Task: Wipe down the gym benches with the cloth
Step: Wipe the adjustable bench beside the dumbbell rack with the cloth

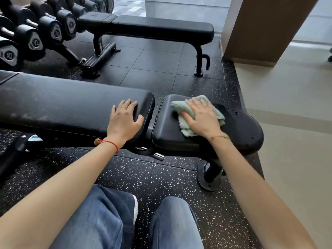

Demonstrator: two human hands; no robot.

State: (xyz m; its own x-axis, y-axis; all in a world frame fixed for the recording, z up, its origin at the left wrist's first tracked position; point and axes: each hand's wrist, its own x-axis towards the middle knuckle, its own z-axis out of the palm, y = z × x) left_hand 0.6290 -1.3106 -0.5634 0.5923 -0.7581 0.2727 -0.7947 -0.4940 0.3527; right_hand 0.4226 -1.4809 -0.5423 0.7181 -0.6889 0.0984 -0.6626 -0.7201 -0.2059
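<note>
- The pale green terry cloth (195,115) lies bunched on the black padded seat pad (239,130) of the near bench, toward the pad's far left part.
- The right hand (201,119) lies flat on the cloth with straight, spread fingers, pressing it to the seat pad and gripping nothing.
- The left hand (124,118) rests palm down on the right end of the long black padded back pad (71,105), fingers relaxed and slightly bent, holding nothing; a red string bracelet (109,143) circles its wrist.
- A narrow gap separates the back pad from the seat pad, and both hands sit just beside it, one on each side.
- A few wet droplets show on the seat pad to the right of the cloth.
- Beyond the near bench, well apart, stands a second flat black bench (161,27) on its black metal frame.
- A rack of black hexagonal dumbbells (36,29) fills the upper left corner, just beside the far bench's left end.
- A tan square pillar (260,27) rises at the upper right, at the edge of the speckled black rubber floor (170,177).
- The person's blue denim legs (111,220) are close in front of the near bench.
</note>
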